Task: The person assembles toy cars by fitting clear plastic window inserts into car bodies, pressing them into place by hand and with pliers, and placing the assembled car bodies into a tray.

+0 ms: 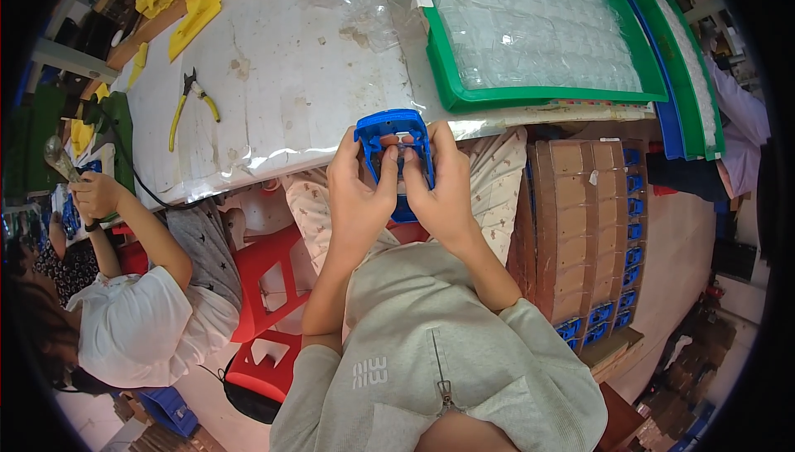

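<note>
Both my hands are wrapped round a blue plastic shell [391, 118], held above my lap at the table's near edge. My left hand [356, 183] grips its left side and my right hand [445, 180] its right side. The two thumbs reach into the hollow of the shell, close together over its middle. Small parts show inside, but the thumbs cover most of them. Below the shell, between my wrists, another bit of blue [404, 210] shows; I cannot tell whether it belongs to the same piece.
Side cutters [189, 103] with yellow handles lie on the white table [281, 63]. A green tray [464, 98] of clear plastic pieces stands at the far right. Beside my right leg is a divided cardboard box [571, 204] with blue parts. A co-worker [153, 303] sits at left by a red stool [269, 286].
</note>
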{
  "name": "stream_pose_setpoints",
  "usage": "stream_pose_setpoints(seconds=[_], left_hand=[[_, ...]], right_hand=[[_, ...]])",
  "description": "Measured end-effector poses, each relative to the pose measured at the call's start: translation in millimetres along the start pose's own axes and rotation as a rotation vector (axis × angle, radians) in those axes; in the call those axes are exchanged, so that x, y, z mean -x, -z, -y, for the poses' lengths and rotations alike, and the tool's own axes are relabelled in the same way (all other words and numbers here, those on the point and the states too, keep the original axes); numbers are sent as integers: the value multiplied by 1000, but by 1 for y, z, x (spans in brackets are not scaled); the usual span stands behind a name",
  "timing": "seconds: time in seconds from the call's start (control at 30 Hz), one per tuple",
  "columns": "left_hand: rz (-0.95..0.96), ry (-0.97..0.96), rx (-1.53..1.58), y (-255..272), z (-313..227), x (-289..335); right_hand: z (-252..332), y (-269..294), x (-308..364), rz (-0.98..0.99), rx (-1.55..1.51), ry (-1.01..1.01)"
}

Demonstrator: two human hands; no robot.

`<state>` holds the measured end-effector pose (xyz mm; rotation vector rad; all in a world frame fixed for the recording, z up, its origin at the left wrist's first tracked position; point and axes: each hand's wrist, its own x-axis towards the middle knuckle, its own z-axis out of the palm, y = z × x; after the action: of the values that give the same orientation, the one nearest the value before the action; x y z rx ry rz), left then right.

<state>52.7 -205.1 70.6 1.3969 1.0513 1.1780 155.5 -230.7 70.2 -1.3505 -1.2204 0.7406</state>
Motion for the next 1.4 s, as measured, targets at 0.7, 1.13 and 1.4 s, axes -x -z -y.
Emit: stream_pose_setpoints(seconds=[0.7, 1.13, 1.4], left_hand=[[-140, -45, 26, 2, -4, -4], [-66, -33, -309, 12, 35, -3], [22, 232, -260, 48, 45, -37]], right_hand=[[-5, 0, 9, 156, -181, -112], [-38, -16, -2, 221, -103, -191], [-27, -42, -33, 423, 365, -171]])
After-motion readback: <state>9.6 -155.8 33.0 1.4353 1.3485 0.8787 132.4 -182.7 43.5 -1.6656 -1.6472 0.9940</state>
